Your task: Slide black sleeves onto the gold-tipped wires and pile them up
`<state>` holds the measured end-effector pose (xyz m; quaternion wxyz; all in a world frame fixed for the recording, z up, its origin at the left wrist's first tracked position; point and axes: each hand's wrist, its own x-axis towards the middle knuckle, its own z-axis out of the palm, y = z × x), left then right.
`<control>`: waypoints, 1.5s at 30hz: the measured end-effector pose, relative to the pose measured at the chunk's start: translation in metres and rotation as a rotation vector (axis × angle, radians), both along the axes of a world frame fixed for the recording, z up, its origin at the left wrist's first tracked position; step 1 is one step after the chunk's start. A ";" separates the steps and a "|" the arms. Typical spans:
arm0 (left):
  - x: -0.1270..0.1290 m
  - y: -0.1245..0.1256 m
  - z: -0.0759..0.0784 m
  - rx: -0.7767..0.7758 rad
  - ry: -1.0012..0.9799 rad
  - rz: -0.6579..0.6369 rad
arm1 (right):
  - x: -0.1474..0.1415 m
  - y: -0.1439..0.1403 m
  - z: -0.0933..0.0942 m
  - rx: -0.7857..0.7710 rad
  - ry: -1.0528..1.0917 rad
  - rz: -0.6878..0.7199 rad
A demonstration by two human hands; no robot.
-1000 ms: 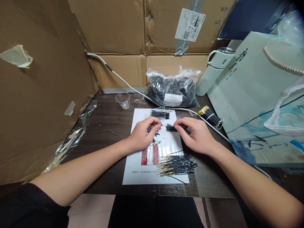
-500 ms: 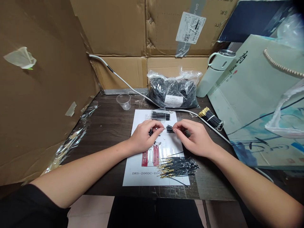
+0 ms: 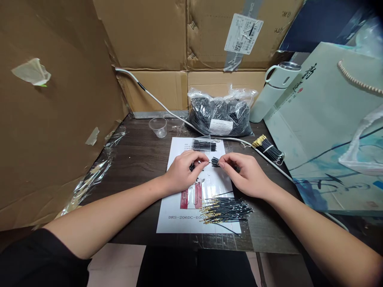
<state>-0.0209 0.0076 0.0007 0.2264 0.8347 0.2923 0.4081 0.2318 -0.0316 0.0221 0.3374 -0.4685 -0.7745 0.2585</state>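
Note:
My left hand is pinched closed over a white printed sheet, with a thin wire tip showing at its fingertips. Facing it, my right hand is also pinched closed; whatever its fingers hold is too small to make out. Short black pieces lie between the two hands, partly covered by the right fingers. More black bits sit under the left palm, mostly hidden. Nearer me, a loose pile of black wires with gold ends spreads across the sheet's lower right.
Behind the hands lies a small clear bag of black pieces. Farther back are a big bag of black parts, a clear cup and a bottle. A tied wire bundle lies right, beside a white cable and paper bag.
The whole view has shifted slightly, so everything sits a little farther right. Both hands keep their pinch, fingertips close together, with barely any movement.

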 end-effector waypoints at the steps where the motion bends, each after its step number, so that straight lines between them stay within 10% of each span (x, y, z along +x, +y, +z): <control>1: 0.000 0.000 0.000 0.011 0.001 -0.005 | 0.000 0.000 0.000 -0.018 0.003 -0.003; 45: -0.001 -0.002 -0.001 0.075 0.001 -0.005 | -0.002 -0.003 -0.002 -0.056 0.006 0.016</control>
